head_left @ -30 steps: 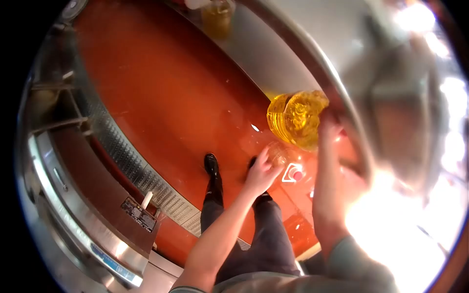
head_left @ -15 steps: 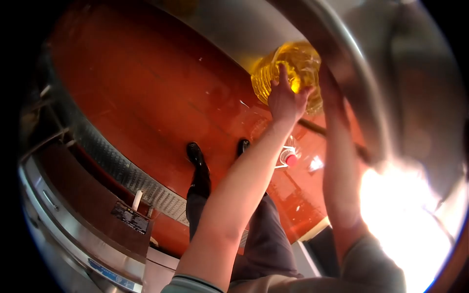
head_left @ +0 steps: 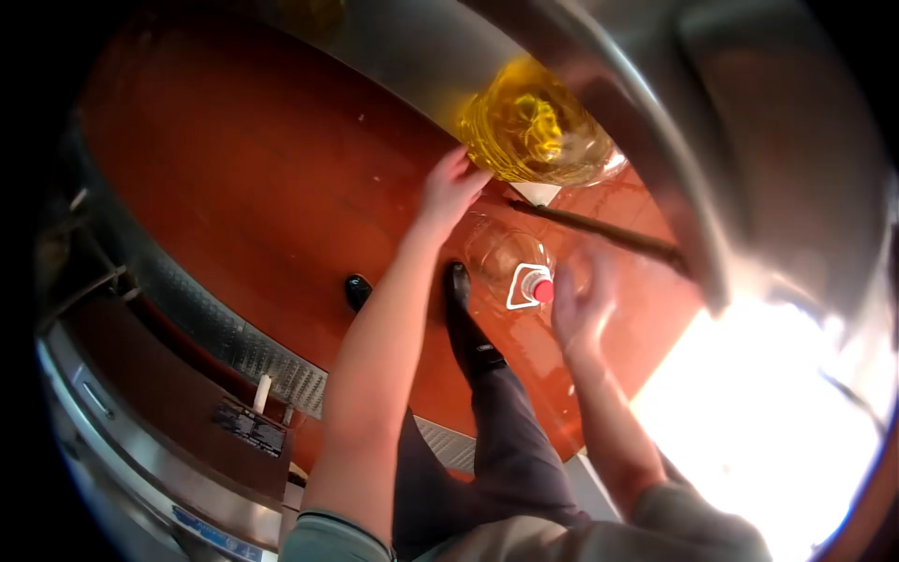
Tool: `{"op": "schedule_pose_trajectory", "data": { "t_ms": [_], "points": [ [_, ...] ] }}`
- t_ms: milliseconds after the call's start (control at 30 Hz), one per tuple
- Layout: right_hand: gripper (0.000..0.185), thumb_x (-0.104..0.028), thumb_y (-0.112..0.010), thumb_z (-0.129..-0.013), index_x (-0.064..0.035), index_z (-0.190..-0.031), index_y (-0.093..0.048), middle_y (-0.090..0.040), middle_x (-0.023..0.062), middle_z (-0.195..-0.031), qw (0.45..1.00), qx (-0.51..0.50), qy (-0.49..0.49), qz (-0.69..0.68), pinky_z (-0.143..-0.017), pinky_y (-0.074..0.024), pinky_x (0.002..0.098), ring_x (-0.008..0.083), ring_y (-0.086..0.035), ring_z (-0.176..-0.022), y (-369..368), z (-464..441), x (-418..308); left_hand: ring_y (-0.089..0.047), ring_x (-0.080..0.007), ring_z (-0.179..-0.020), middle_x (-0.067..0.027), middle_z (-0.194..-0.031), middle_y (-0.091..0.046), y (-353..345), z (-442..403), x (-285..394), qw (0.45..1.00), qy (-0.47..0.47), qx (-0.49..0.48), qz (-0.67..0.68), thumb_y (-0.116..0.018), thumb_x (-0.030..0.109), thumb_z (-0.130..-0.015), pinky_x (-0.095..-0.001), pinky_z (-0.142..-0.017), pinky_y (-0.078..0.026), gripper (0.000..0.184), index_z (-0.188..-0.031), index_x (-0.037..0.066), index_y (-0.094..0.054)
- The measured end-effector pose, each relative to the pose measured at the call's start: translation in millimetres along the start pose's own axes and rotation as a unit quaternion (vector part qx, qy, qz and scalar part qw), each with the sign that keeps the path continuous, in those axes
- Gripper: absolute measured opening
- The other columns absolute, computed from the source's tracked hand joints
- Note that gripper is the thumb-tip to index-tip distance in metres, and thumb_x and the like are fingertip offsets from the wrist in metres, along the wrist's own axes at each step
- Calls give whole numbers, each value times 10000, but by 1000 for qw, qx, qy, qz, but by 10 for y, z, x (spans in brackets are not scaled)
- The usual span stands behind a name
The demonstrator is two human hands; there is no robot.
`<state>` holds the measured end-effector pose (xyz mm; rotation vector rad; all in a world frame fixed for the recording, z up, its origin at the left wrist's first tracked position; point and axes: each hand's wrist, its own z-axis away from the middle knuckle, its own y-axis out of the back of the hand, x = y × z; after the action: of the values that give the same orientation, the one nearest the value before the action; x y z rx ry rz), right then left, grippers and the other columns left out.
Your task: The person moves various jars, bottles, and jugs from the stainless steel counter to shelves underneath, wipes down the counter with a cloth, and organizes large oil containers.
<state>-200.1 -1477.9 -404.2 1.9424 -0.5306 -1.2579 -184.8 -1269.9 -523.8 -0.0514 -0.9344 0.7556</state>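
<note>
A large clear bottle of yellow liquid [head_left: 534,126] is at the upper middle, beside the curved metal edge. My left hand [head_left: 451,192] is at its lower left, fingers apart; whether a fingertip touches the bottle I cannot tell. On the red floor below stands a clear, empty-looking bottle [head_left: 492,248] with a red cap [head_left: 542,290] and a white handle [head_left: 515,286]. Just right of that cap is my right hand [head_left: 585,300], blurred, fingers apart and holding nothing.
A brown stick [head_left: 609,229] lies across the floor on the right. Overhead curves a metal rim [head_left: 655,122]. A perforated metal strip [head_left: 234,337] borders the red floor [head_left: 253,187], with a metal-edged unit [head_left: 159,412] at lower left. Bright glare fills the lower right.
My left hand has moved left, off the front of the yellow bottle. My right hand has come down from beside that bottle to the red-capped one. The view has shifted.
</note>
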Motion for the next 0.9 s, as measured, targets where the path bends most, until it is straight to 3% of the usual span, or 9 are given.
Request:
{"op": "schedule_pose_trajectory", "data": {
  "t_ms": [67,133,233,267,300,400,533,600,900],
  "points": [
    [365,-138,-684,-834,-13,-1162,-583,-636,180,-1066,926,-162,-334,-71,-894,-488,444,380,-592,-1010,-138,724,388,-627,-161,-1091,-89,-1269,-612,788,405,-552,996,62,30,-53,-700,240,-929,-295,-849,-535,540,-1408,84,-505],
    [333,-174,-662,-867,-35,-1159,-584,-638,166,-1049,909,-222,-353,29,-864,-505,419,351,-610,-990,-517,1279,1027,-603,-75,-721,-20,-892,-670,1518,1114,-960,981,115,130,-92,-685,203,-944,-197,-563,-430,399,-1293,44,-576],
    [468,-149,-691,-885,16,-1289,-522,-677,134,-1007,946,-172,-231,145,-823,-531,382,277,-654,-929,-1140,1753,1710,-668,-322,-951,-175,-1035,-696,2810,2541,-1702,821,327,216,-416,-654,228,-946,-442,-829,-527,341,-1204,8,-627],
    [473,-138,-684,-885,5,-1300,-506,-671,127,-942,863,-160,-447,-171,-691,-526,378,268,-647,-790,-1294,1711,1814,-669,-322,-936,-181,-1029,-692,3432,3198,-2258,764,361,255,-470,-592,255,-975,-444,-820,-527,324,-1175,6,-648],
    [480,-127,-678,-886,-6,-1310,-489,-664,120,-877,662,-27,-642,-385,-560,-521,375,259,-641,-652,-1449,1673,1921,-670,-315,-934,-169,-1043,-699,3811,3740,-2294,711,409,108,-561,-544,262,-992,-446,-811,-529,332,-1175,11,-664],
    [301,-125,-651,-895,-15,-1155,-544,-571,82,-727,732,-235,-608,-199,-351,-374,340,185,-492,-430,-1199,1396,1546,-686,-258,-873,-119,-975,-718,3854,4857,-2028,455,352,-201,-793,-609,306,-929,-417,-729,-540,283,-1044,73,-721],
    [157,-182,-639,-897,-49,-967,-594,-552,68,-703,713,-281,-618,-174,-358,-365,335,166,-477,-435,-859,1561,1764,-682,-199,-779,-75,-847,-708,3368,4975,-1490,502,247,-214,-801,-656,259,-903,-365,-667,-531,242,-1014,55,-724],
    [145,-192,-635,-908,-56,-948,-603,-527,44,-673,721,-193,-642,-175,-365,-354,325,148,-471,-443,-412,1389,1566,-655,-179,-739,-61,-800,-665,2893,4758,-1259,843,369,299,-253,-669,210,-922,-336,-646,-528,208,-1035,37,-693],
    [185,-223,-663,-875,-65,-799,-605,-555,42,-632,736,-80,-639,-207,-358,-359,312,142,-476,-433,1732,1577,987,-638,-156,-704,-50,-797,-656,2531,3811,-382,937,183,136,-265,-639,143,-937,-303,-620,-526,193,-1100,40,-629]
  ]
}}
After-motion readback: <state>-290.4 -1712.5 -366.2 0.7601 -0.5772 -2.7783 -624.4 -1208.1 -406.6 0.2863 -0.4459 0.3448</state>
